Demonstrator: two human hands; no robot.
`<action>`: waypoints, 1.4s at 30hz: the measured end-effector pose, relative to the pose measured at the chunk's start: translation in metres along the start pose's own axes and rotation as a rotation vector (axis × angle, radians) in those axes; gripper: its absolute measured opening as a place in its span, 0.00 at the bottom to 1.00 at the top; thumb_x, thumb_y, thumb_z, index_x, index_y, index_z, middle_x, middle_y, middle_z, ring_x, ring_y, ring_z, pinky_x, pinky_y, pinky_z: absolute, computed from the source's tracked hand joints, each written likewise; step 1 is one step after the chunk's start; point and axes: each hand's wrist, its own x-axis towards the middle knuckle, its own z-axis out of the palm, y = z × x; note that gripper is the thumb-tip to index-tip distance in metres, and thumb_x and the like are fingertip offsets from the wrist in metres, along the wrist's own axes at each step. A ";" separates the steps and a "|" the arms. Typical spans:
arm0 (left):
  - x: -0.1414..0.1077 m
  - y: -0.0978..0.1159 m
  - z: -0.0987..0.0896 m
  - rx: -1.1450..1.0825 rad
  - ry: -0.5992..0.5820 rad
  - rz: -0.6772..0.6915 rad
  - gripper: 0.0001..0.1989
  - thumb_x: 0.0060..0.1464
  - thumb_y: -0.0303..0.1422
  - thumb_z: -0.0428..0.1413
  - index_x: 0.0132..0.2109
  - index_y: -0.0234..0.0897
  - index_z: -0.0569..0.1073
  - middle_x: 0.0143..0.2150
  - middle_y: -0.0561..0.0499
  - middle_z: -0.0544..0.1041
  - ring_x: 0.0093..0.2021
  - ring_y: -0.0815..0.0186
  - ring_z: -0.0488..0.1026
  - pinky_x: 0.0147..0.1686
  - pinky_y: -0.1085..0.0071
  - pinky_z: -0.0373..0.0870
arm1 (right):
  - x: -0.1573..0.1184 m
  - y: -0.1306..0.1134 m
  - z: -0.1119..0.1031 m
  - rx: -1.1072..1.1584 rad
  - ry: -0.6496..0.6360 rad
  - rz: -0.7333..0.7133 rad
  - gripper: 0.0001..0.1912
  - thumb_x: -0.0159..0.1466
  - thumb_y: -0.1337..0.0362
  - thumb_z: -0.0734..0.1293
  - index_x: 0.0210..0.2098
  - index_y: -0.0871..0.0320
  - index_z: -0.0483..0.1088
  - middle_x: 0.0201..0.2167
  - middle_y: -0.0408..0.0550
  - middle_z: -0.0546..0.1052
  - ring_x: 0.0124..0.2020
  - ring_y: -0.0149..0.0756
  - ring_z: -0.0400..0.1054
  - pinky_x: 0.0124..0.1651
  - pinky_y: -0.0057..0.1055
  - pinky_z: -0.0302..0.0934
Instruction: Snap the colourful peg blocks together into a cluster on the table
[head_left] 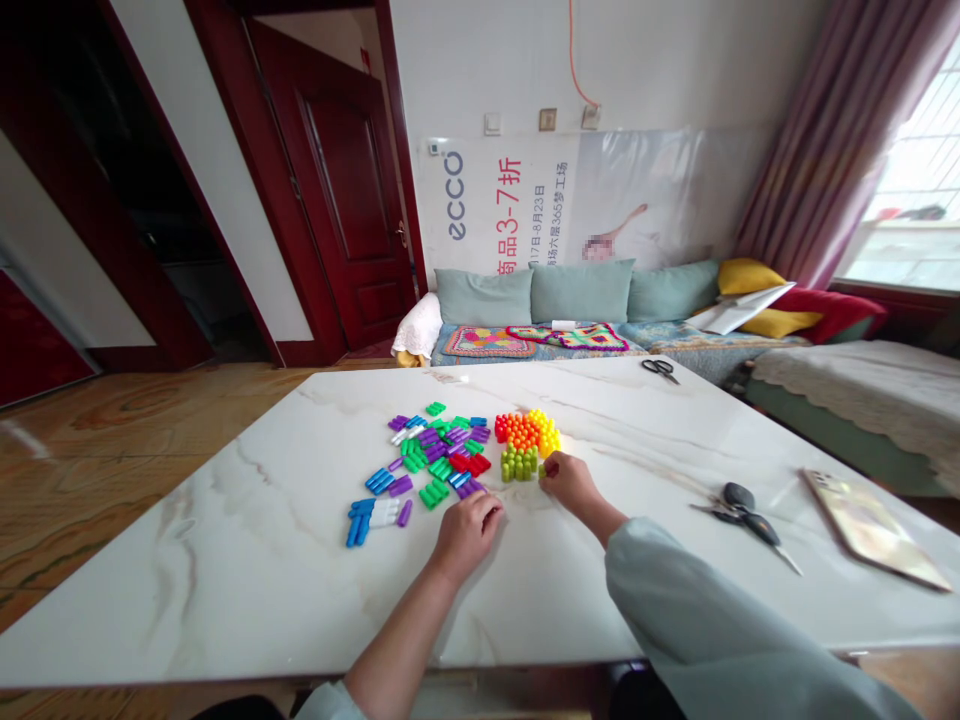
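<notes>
My right hand point(571, 486) pinches a small olive-green plastic peg point(543, 471) at the right side of a cluster of upright olive-green pegs point(517, 465). Orange-red pegs point(517, 431) and yellow pegs point(546, 432) stand close together just behind that cluster. My left hand point(466, 535) rests on the table with its fingers curled closed, and whatever may be inside them is hidden. Just beyond it lie purple pieces point(471, 488) and red pieces point(471, 465). Further left are scattered green pieces point(434, 494), white pieces point(385, 512) and blue pieces point(358, 523), mostly lying in small joined rows.
All of this is on a white marbled table point(262, 560). To the right lie black-handled scissors point(746, 515) and a phone point(874, 525). Another black pair of scissors point(660, 371) is near the far edge. Behind the table stands a sofa with green cushions point(581, 297).
</notes>
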 end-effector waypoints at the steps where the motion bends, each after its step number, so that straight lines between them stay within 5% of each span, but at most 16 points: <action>1: 0.000 0.000 0.000 0.000 -0.002 -0.001 0.07 0.59 0.28 0.50 0.36 0.38 0.73 0.34 0.51 0.75 0.34 0.66 0.72 0.34 0.73 0.65 | 0.001 -0.002 0.001 0.003 0.004 0.003 0.07 0.48 0.73 0.65 0.27 0.60 0.72 0.25 0.45 0.76 0.28 0.31 0.66 0.30 0.24 0.54; 10: 0.001 0.002 0.000 -0.019 -0.009 -0.026 0.07 0.59 0.28 0.50 0.35 0.38 0.73 0.33 0.51 0.74 0.34 0.66 0.72 0.35 0.73 0.65 | 0.001 -0.013 0.004 0.037 0.025 0.068 0.11 0.50 0.73 0.65 0.34 0.61 0.71 0.30 0.47 0.77 0.31 0.32 0.70 0.33 0.24 0.58; 16: 0.003 0.006 -0.008 0.071 0.091 -0.060 0.06 0.57 0.27 0.51 0.36 0.39 0.73 0.37 0.50 0.73 0.40 0.63 0.70 0.41 0.68 0.65 | -0.005 -0.010 -0.007 0.026 -0.101 0.085 0.04 0.54 0.68 0.64 0.23 0.58 0.68 0.17 0.43 0.73 0.21 0.30 0.67 0.27 0.24 0.55; 22: 0.005 0.007 -0.015 0.287 0.286 -0.313 0.12 0.52 0.26 0.54 0.45 0.42 0.72 0.49 0.46 0.70 0.52 0.55 0.65 0.50 0.58 0.60 | -0.015 -0.012 -0.009 -0.001 -0.256 0.038 0.07 0.52 0.67 0.66 0.19 0.57 0.67 0.13 0.39 0.70 0.16 0.27 0.62 0.24 0.24 0.52; 26: 0.005 0.001 -0.009 0.398 0.269 -0.578 0.22 0.45 0.24 0.55 0.50 0.37 0.69 0.56 0.41 0.66 0.57 0.50 0.60 0.53 0.54 0.57 | -0.016 -0.014 -0.009 -0.014 -0.275 0.017 0.05 0.52 0.69 0.65 0.20 0.58 0.68 0.13 0.39 0.70 0.17 0.26 0.62 0.25 0.24 0.53; 29: 0.004 -0.005 -0.004 0.422 0.218 -0.644 0.20 0.46 0.22 0.53 0.49 0.36 0.70 0.52 0.41 0.68 0.54 0.51 0.63 0.50 0.56 0.60 | -0.015 -0.014 -0.010 -0.013 -0.278 0.006 0.05 0.52 0.70 0.65 0.20 0.58 0.68 0.13 0.39 0.70 0.17 0.26 0.62 0.26 0.24 0.53; 34: 0.001 -0.014 -0.002 0.372 0.309 -0.541 0.16 0.49 0.20 0.50 0.45 0.36 0.70 0.44 0.42 0.70 0.50 0.52 0.66 0.47 0.56 0.64 | -0.017 -0.013 -0.011 0.017 -0.289 -0.006 0.06 0.52 0.71 0.64 0.20 0.58 0.68 0.13 0.39 0.70 0.17 0.27 0.62 0.27 0.24 0.54; 39: 0.003 -0.016 -0.008 0.025 0.546 -0.251 0.15 0.53 0.24 0.51 0.49 0.37 0.64 0.47 0.42 0.68 0.52 0.56 0.66 0.52 0.55 0.66 | -0.018 -0.021 -0.011 0.091 -0.305 -0.032 0.06 0.54 0.70 0.64 0.21 0.59 0.70 0.14 0.40 0.71 0.18 0.27 0.64 0.26 0.23 0.56; 42: 0.004 -0.011 -0.010 -0.143 0.479 -0.105 0.16 0.55 0.25 0.52 0.52 0.39 0.63 0.50 0.43 0.68 0.54 0.59 0.67 0.54 0.57 0.66 | -0.020 -0.034 -0.010 0.219 -0.369 -0.090 0.08 0.58 0.63 0.64 0.28 0.59 0.72 0.20 0.41 0.75 0.21 0.27 0.67 0.25 0.23 0.58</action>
